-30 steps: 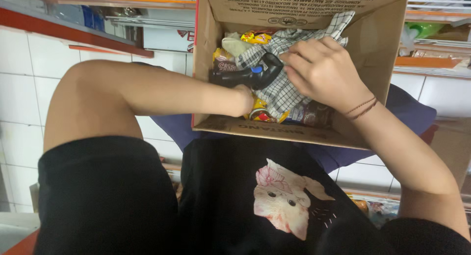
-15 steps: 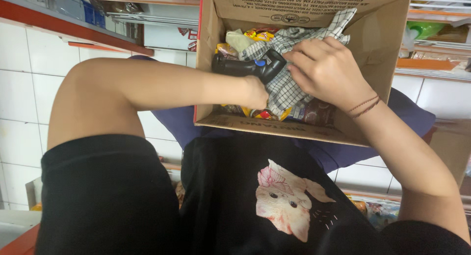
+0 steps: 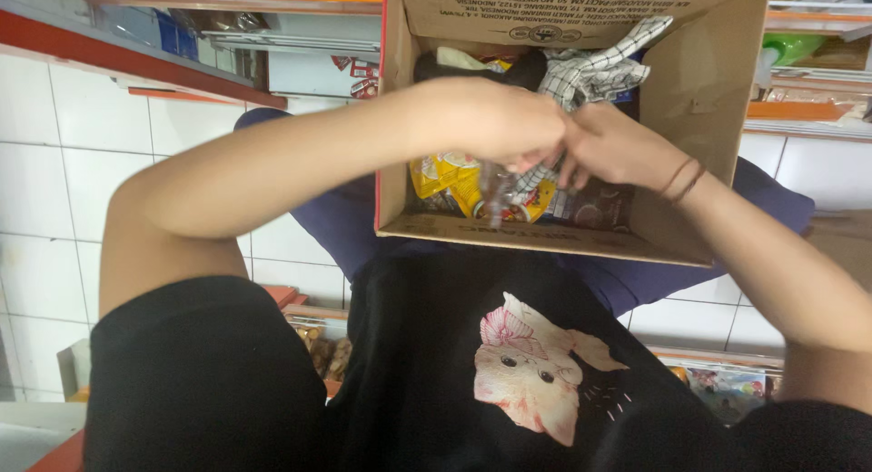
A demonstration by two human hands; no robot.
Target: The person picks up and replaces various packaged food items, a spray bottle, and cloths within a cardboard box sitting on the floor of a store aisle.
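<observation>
Both hands are meeting inside the cardboard box point(image 3: 699, 118), which is resting on the lap. Left hand point(image 3: 495, 122) and right hand point(image 3: 618, 149) are closing their grip on the checked cloth point(image 3: 595, 72), which is trailing toward 1 o'clock. Yellow snack packets point(image 3: 450, 181) are lying beneath at 7 o'clock. Risk, as I judge it: tugging the cloth could be dragging packets out or tipping the unsteady box.

Matt brown cardboard box point(image 3: 699, 81), woven checked cloth point(image 3: 595, 72), glossy yellow plastic packets point(image 3: 450, 177)

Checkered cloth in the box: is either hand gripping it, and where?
The right hand pinches the checkered cloth at its lower end; the left hand meets it there, its grip hidden.
</observation>
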